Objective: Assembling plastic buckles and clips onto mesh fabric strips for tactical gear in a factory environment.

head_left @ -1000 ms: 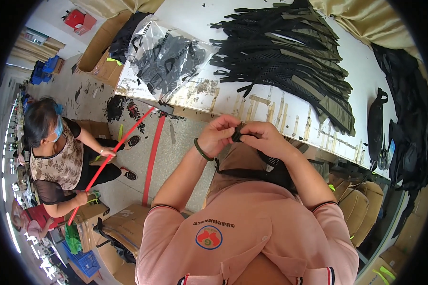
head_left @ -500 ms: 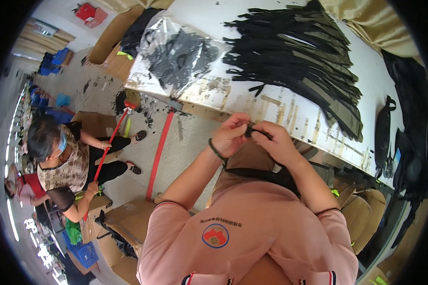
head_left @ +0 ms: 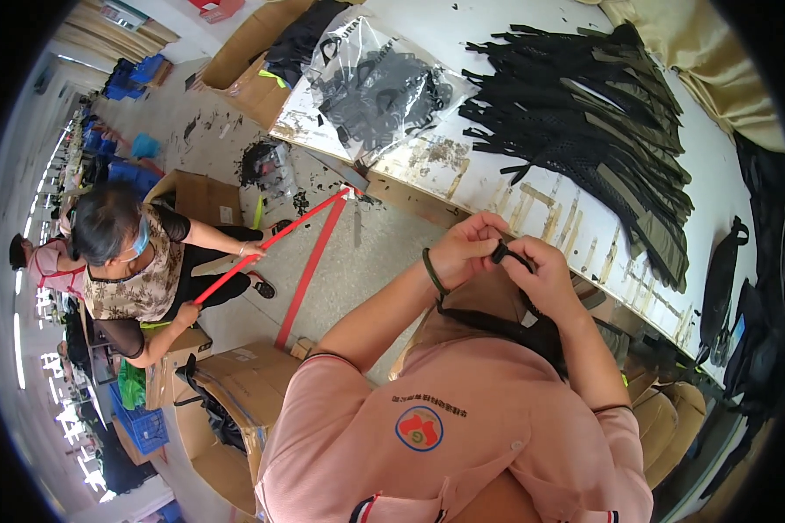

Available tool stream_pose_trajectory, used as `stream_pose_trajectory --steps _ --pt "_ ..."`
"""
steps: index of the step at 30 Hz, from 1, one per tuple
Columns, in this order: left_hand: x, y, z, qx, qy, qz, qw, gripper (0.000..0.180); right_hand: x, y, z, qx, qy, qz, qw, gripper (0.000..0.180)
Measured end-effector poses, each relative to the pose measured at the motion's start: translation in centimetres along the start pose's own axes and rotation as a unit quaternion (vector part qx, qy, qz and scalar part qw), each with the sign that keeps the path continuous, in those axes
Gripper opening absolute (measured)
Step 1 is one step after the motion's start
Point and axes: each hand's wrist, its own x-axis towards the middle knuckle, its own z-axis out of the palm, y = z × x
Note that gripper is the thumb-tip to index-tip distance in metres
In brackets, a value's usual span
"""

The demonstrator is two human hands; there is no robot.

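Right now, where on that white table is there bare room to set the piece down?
Both hands, left hand and right hand, hold a black strap piece near the table's front edge. Bare patches: the front strip between the clear bag of black parts and the pile of black pieces, and the far side behind the bag. The pile's side is crowded.

worktop [head_left: 741,187]: strap pile [head_left: 584,131] right of plastic bag [head_left: 375,83] | hands [head_left: 506,261] before its near edge | cardboard box [head_left: 244,61] left, on floor

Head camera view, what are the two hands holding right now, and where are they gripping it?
Both the left hand and right hand pinch a narrow black strap at its top end; the rest trails down over the tan fabric piece.
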Motion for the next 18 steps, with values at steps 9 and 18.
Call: stream_pose_trajectory --steps 9,18 --pt "-0.2 2.4 1.1 0.155 0.053 -0.032 0.986 0.031 0.4 1.0 0.0 0.27 -0.046 0.13 0.953 0.018" --pt "-0.4 1.2 2.6 0.011 0.141 -0.039 0.989 0.019 0.6 1.2 -0.3 0.04 0.023 -0.023 0.999 0.015"
